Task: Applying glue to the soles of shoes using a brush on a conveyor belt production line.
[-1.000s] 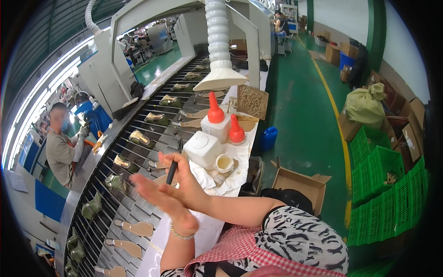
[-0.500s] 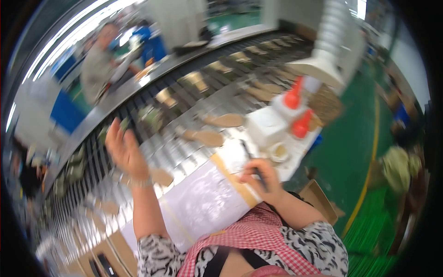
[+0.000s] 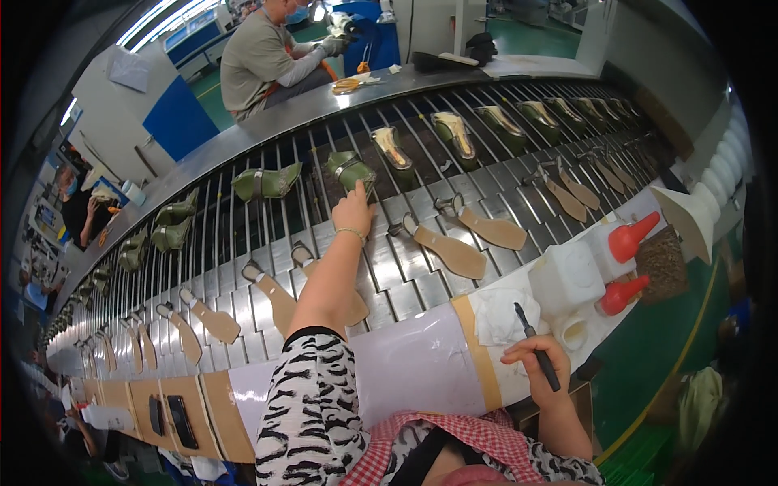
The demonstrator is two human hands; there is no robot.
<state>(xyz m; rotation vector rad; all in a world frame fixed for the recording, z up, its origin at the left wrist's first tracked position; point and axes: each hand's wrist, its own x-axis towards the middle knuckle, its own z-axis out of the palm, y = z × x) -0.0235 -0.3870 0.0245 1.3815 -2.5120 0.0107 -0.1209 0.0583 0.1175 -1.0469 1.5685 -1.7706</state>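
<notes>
My left hand (image 3: 352, 212) reaches far out over the slatted conveyor (image 3: 243, 243) and touches a green shoe upper on a last (image 3: 350, 170). Whether the fingers have closed around it cannot be told. My right hand (image 3: 536, 356) rests near the white work surface (image 3: 405, 364) and holds a thin black brush (image 3: 535, 348), tip pointing up and away. Tan insoles (image 3: 454, 253) lie on the slats near the front edge, between the two hands.
Two red-capped white bottles (image 3: 624, 243), a white tub (image 3: 567, 279) and a small cup (image 3: 574, 330) stand right of the brush. More green shoes (image 3: 263, 182) and soles ride the belt. A person in a grey shirt (image 3: 259, 57) works across the conveyor.
The view swung left and down. My left hand went from raised in the air to stretched out onto the green shoe. My right hand kept the brush near the work surface.
</notes>
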